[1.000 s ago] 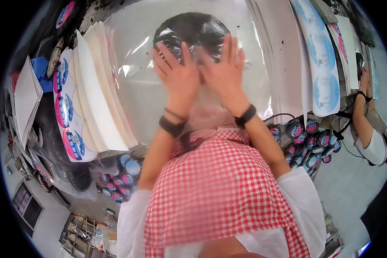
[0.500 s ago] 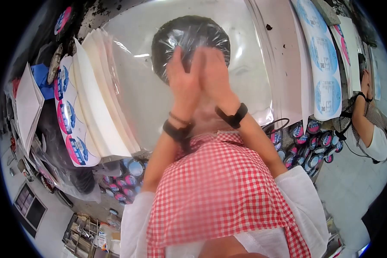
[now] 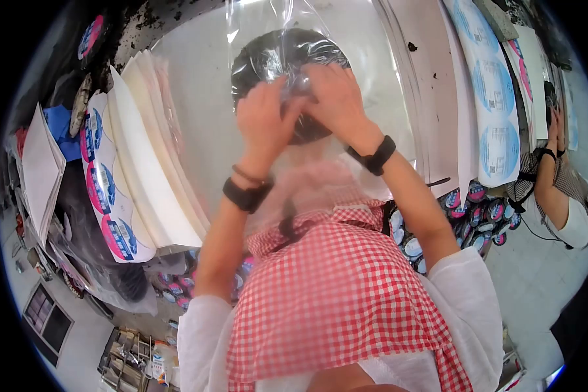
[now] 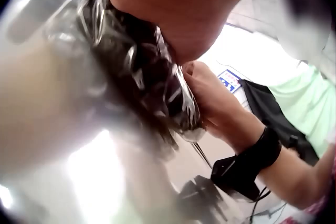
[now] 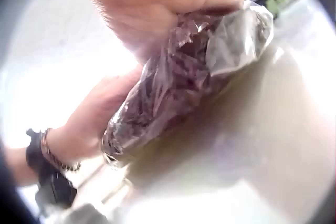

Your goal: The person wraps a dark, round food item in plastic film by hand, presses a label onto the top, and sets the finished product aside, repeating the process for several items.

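Observation:
A dark round cake [image 3: 251, 62] under shiny clear plastic film [image 3: 274, 62] lies on the pale work surface in the head view. My left hand [image 3: 264, 121] is at its near left side, fingers bent in toward the middle and pinching the film. From the right, my right hand [image 3: 340, 101] pinches the film with curled fingers, its thumb close to the left one. Both fingertips are partly hidden in the wrinkles. In the left wrist view, crumpled film wraps the cake's edge [image 4: 139, 66]; the right wrist view shows the same wrinkled wrapping [image 5: 173, 77].
Paper sheets [image 3: 137, 150] and a strip of pink-blue round labels [image 3: 101, 183] lie at left. Blue round labels [image 3: 500, 124] run along the right. Many small labelled packs [image 3: 480, 219] are heaped below. Another person's arm [image 3: 549, 170] is at far right.
The hands went from spread flat on the wrapped cake to close together near its front, then apart with bent fingers at the film. A film fold now rises across the cake's far side.

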The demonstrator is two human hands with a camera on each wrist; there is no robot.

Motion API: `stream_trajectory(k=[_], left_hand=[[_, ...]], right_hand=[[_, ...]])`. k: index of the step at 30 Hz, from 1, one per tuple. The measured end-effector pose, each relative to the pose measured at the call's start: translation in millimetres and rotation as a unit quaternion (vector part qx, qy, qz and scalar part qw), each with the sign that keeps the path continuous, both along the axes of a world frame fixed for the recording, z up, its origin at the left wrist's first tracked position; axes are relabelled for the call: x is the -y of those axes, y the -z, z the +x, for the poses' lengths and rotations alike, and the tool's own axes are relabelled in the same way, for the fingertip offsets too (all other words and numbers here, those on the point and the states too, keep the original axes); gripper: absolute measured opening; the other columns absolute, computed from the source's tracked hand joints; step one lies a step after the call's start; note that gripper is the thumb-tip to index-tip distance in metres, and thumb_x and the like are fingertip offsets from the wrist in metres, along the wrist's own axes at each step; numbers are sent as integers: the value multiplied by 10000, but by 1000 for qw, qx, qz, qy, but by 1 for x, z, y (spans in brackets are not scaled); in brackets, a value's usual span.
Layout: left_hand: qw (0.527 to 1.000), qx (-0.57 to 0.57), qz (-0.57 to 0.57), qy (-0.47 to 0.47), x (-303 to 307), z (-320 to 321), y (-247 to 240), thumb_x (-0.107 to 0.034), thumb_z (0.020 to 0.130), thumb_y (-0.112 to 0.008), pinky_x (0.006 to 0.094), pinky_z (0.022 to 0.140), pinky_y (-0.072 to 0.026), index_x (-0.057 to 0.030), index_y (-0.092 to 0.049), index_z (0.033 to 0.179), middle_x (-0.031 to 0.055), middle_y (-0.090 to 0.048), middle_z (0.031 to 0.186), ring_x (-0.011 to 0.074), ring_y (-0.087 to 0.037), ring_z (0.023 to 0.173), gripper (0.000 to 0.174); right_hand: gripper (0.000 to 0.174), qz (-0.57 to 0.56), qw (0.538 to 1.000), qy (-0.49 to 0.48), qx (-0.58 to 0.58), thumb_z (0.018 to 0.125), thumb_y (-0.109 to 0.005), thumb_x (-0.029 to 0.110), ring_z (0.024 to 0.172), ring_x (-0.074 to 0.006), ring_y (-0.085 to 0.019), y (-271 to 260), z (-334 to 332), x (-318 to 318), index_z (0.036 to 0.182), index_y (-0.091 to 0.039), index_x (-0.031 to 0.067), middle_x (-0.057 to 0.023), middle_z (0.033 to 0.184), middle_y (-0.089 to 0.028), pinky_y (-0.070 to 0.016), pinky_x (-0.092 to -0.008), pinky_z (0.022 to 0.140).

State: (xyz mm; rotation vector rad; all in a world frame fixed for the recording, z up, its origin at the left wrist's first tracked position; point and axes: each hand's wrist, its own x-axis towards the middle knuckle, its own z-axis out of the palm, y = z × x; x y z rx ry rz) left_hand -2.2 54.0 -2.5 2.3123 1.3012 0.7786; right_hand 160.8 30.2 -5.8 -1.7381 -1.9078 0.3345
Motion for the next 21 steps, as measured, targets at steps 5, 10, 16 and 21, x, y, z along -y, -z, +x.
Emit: stream_trajectory(k=[5,10,16,21], left_hand=[[983,-9,146,114,-32,-5,-4,-320,821,-712,384,782,-447,-54,-625,995,125,-593,988,286,-559,899,329],[998,48,-10,48,-27,-10,-3,-376,714,-807,397,863,-458,-36,-612,1011,128,-622,1082,296,-580,987,491],[981,-5,126,147,-58,1,-13,-474,656,-811,387,842,-454,-62,-637,1026,82,-621,1012,285,-589,938,580],[985,-45,-23,164,-58,-8,-2,-453,619,-838,389,838,-450,-61,-615,914,86,-617,1032,282,-563,911,539]], right_hand=[[537,87,994,-48,45,656,-772,326,1078,-285,-524,-3,9,-19,1057,-551,46,-109,1118,-568,-415,-458,931],[536,27,998,-61,-23,664,-777,390,945,-269,-524,1,13,-25,1078,-603,98,-63,1014,-575,-407,-435,851],[406,68,995,-67,-3,659,-781,309,991,-271,-519,4,16,-27,992,-627,134,-37,1057,-571,-409,-438,859],[386,118,979,-168,-8,659,-774,238,1110,-289,-522,-5,22,-54,989,-615,119,-56,1127,-569,-397,-453,975]])
